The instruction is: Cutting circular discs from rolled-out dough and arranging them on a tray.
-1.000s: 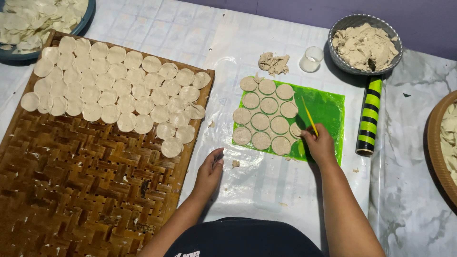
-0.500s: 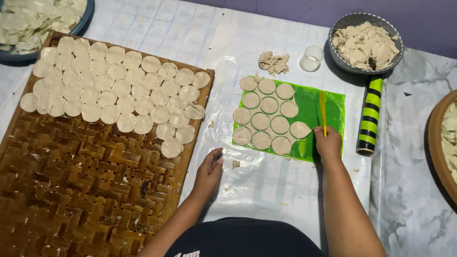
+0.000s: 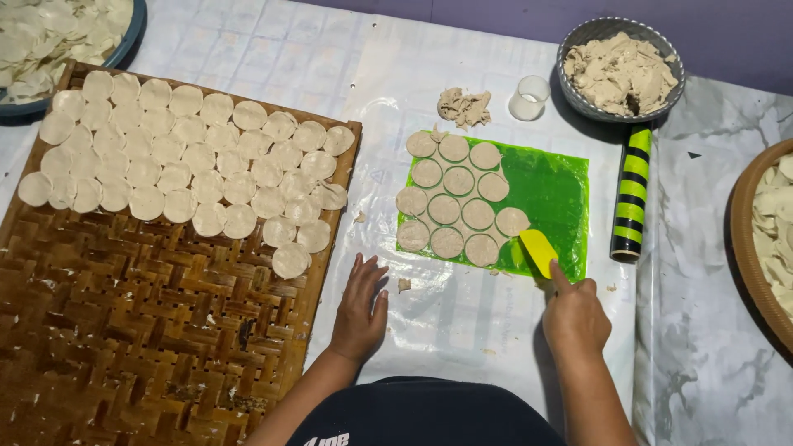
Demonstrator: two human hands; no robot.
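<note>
The right hand, just below the green mat, grips a yellow scraper now swung flat toward the nearest dough rounds, seemingly ready to lift them. Left of the mat, the left hand rests open, empty, beside the woven tray.

Left hand lies flat, palm down, fingers spread toward 12 o'clock. Right hand is closed in a grip, index finger extended toward 11 o'clock, forearm running back to 6

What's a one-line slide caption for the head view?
Right hand slides a yellow scraper under dough rounds on a green mat; left hand rests flat beside a woven tray.
</note>
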